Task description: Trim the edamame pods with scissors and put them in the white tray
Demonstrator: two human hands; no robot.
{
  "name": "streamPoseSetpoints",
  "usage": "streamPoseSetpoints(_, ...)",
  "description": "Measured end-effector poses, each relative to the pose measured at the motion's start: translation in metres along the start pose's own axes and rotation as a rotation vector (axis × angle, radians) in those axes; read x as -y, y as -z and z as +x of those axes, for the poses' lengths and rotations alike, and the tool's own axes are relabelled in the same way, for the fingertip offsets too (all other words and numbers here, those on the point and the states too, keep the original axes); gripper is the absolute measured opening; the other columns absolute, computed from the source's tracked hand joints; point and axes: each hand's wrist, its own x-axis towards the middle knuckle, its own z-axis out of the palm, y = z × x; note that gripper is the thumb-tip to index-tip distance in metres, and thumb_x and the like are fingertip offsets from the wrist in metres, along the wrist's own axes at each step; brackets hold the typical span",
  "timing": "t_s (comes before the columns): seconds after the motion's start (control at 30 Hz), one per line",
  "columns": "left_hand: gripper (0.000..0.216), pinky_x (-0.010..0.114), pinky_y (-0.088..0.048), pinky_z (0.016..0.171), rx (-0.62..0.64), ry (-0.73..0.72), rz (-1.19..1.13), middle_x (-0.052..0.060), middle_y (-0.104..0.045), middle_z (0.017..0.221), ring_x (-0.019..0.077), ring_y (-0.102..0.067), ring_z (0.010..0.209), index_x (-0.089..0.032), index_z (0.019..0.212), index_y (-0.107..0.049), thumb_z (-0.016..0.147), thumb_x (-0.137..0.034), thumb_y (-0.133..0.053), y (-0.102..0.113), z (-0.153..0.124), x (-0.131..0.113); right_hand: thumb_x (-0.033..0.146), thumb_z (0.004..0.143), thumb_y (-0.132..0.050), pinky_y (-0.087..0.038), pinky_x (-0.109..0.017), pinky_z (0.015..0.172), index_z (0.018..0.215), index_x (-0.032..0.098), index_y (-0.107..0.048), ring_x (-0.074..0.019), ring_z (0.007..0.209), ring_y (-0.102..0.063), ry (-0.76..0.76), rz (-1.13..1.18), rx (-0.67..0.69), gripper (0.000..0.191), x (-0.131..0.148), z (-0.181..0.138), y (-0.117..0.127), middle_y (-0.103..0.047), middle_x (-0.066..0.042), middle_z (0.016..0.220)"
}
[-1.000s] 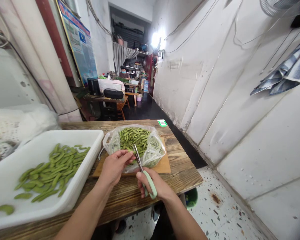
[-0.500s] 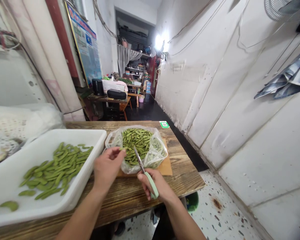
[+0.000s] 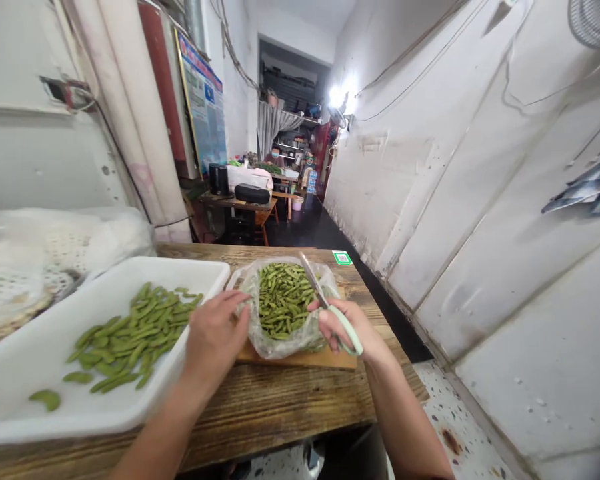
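One-handed, gripped scissors [image 3: 316,283] in curled right hand [image 3: 349,320] over pods [image 3: 284,300] in the plastic bag [image 3: 280,348]; held left hand [image 3: 216,337] half-open at the bag's left rim, couldn't tell if gripping anything; needed to angle blades [image 3: 313,275] off the plastic

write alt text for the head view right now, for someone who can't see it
A person's right hand holds pale green handled metal scissors over a translucent plastic bag of green pods, with the left hand at the bag's left rim. To the left, a white rectangular plastic tray of more green pods sits on a brown wooden table.
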Motion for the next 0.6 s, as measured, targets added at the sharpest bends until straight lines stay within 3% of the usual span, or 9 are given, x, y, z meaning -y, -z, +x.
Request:
streamPoseSetpoints(0.17, 0.029, 0.036, -0.043, 0.094, 0.324, -0.024, 0.026, 0.011, -0.070, 0.105, 0.0241, -0.062, 0.100, -0.017, 0.094, -0.070, 0.086, -0.026, -0.044, -0.049, 0.013, -0.013, 0.052, 0.076, -0.064, -0.036, -0.020, 0.031, 0.094, 0.017, -0.059, -0.0075, 0.034, -0.040, 0.053, -0.022, -0.215, 0.040, -0.011, 0.035, 0.006, -0.044, 0.008, 0.049)
streamPoseSetpoints(0.3, 0.026, 0.035, -0.042, 0.090, 0.532, -0.040, 0.005, 0.011, -0.070, 0.101, 0.0241, -0.061, 0.099, -0.017, 0.097, -0.070, 0.085, -0.025, -0.048, -0.069, 0.023, -0.017, 0.052, 0.072, -0.068, -0.035, -0.022, 0.031, 0.097, 0.016, -0.060, -0.0087, 0.032, -0.039, 0.059, -0.007, -0.285, 0.045, -0.036, 0.046, 0.006, -0.044, 0.008, 0.046)
streamPoseSetpoints(0.43, 0.022, 0.039, -0.037, 0.093, 0.579, -0.115, -0.038, 0.010, -0.067, 0.106, 0.0251, -0.058, 0.103, -0.021, 0.094, -0.072, 0.082, -0.030, -0.056, -0.078, 0.022, -0.022, 0.051, 0.078, -0.063, -0.034, -0.021, 0.033, 0.103, 0.014, -0.058, -0.0082, 0.033, -0.040, 0.159, 0.065, -0.371, 0.045, -0.057, 0.047, 0.011, -0.045, 0.007, 0.048)
streamPoseSetpoints(0.6, 0.022, 0.044, -0.032, 0.094, 0.556, -0.119, -0.032, 0.009, -0.061, 0.112, 0.0268, -0.051, 0.111, -0.025, 0.089, -0.074, 0.084, -0.031, -0.053, -0.085, 0.015, -0.022, 0.045, 0.083, -0.061, -0.034, -0.019, 0.033, 0.106, 0.014, -0.055, -0.0071, 0.032, -0.039, 0.269, 0.125, -0.317, 0.039, -0.075, 0.045, 0.016, -0.045, 0.008, 0.046)
